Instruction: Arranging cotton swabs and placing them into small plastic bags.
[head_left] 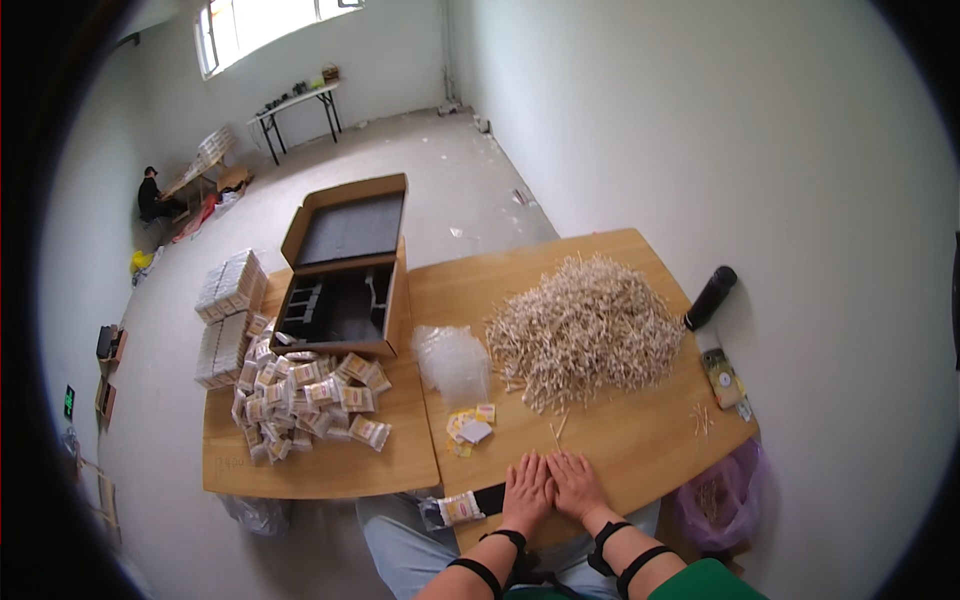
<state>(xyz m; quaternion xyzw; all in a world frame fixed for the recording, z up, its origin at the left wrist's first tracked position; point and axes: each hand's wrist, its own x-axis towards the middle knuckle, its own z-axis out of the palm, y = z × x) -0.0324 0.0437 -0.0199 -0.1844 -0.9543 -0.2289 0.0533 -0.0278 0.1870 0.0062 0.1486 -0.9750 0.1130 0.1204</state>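
My left hand (528, 492) and my right hand (579, 486) lie flat side by side at the table's front edge, fingers stretched forward, holding nothing. Just ahead of them are a few loose cotton swabs (558, 430). Beyond rises a big heap of cotton swabs (590, 335). To the left of the heap is a stack of clear plastic bags (452, 366), with small yellow and white cards (470, 428) in front of it. A filled packet (460, 508) sits at the edge beside my left hand, next to a dark flat object (490, 498) partly hidden by that hand.
Many filled packets (310, 395) are piled on the left table, near stacked packs (230, 285) and an open cardboard box (398, 320). At right are a black bottle (712, 298), a phone (720, 378) and a purple plastic bag (740, 490). Another person (152, 198) sits far left.
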